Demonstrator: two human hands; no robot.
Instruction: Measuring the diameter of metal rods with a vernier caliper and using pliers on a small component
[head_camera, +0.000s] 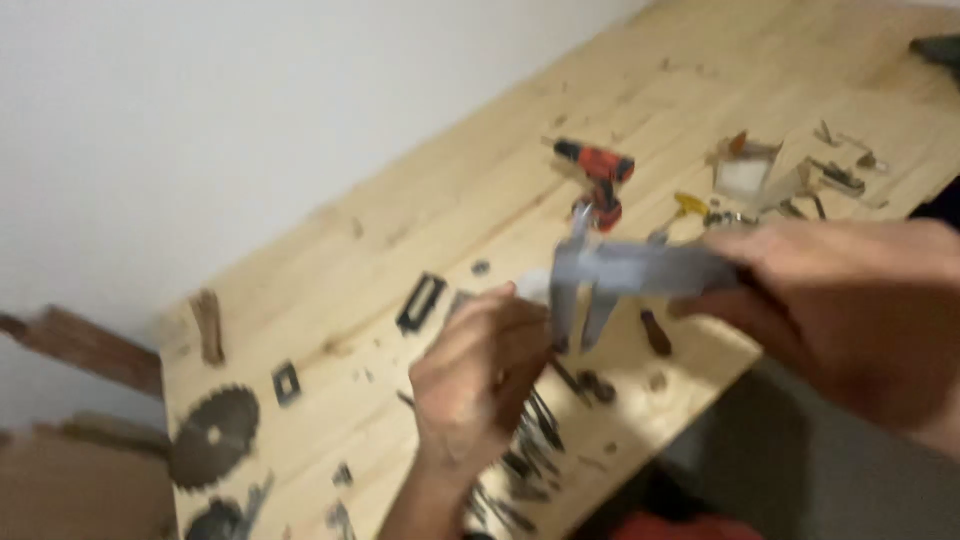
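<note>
Motion blur softens the whole view. The right hand, cut off at three o'clock, hides the caliper's far end. The left hand's fingertips are too smeared to show any contact. Bits at six o'clock blur together. A dark object at one o'clock is cropped.

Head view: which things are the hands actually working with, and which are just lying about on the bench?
In hand:
- grey metal caliper, held by the right hand
- left hand at its jaws, pinching something too blurred to name

Lying about:
- red and black cordless drill
- round toothed saw blade
- black rectangular frame
- light wooden bench
</note>
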